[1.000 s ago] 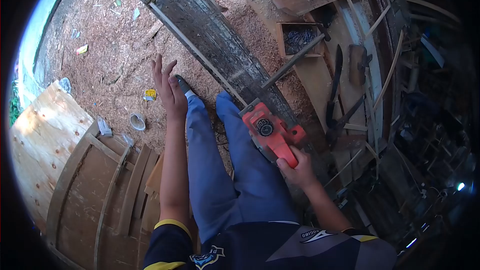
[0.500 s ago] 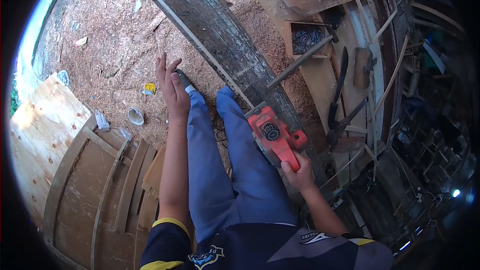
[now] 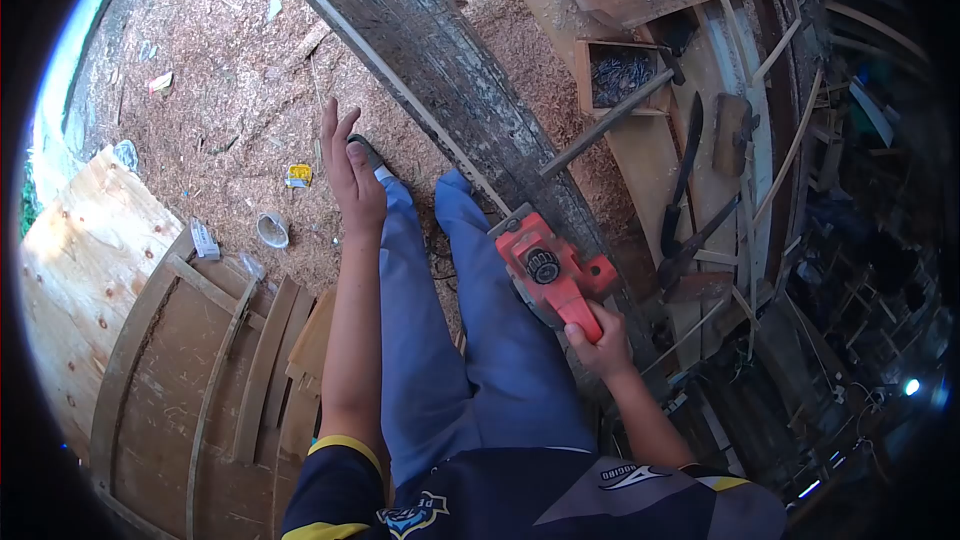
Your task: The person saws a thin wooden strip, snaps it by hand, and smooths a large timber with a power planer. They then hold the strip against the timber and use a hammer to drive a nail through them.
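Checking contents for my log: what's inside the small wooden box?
The small wooden box holds heaped thin metal pieces, apparently nails. The heap and the hammer's handle hide what lies beneath.

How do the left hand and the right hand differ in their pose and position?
The left hand is open and outstretched, while the right hand is closed on the red planer. The left hand appears higher in the picture than the right hand. Both are bare.

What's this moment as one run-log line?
right hand: grips red planer by handle | left hand: open, nothing visible held | planer: front end at thin strip along weathered beam
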The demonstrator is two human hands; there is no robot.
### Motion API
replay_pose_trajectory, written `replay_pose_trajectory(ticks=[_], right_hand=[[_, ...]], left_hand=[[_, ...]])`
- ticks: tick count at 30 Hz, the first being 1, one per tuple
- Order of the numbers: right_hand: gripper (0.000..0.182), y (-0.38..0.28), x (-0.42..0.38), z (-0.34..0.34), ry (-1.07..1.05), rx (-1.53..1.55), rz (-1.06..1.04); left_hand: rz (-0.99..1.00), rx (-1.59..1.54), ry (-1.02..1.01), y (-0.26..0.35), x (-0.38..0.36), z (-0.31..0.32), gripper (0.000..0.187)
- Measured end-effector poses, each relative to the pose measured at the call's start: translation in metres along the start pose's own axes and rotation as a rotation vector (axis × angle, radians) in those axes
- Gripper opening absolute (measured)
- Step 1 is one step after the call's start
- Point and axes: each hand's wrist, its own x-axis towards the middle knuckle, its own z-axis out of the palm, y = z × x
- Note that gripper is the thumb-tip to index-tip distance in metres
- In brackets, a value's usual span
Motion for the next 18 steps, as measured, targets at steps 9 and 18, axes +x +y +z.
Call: replay_pose_trajectory(ticks=[9, 18], right_hand=[[0.023, -0.005, 0.010, 0.005, 0.011, 0.017, 0.001], [0.023, -0.022, 0.028, 0.014, 0.013, 0.016, 0.001]], left_hand=[[-0.011, 0.015, 0.027, -0.011, 0.002, -0.007, 0.048], [-0.054, 0.002, 0.062, -0.020, 0.005, -0.015, 0.047]])
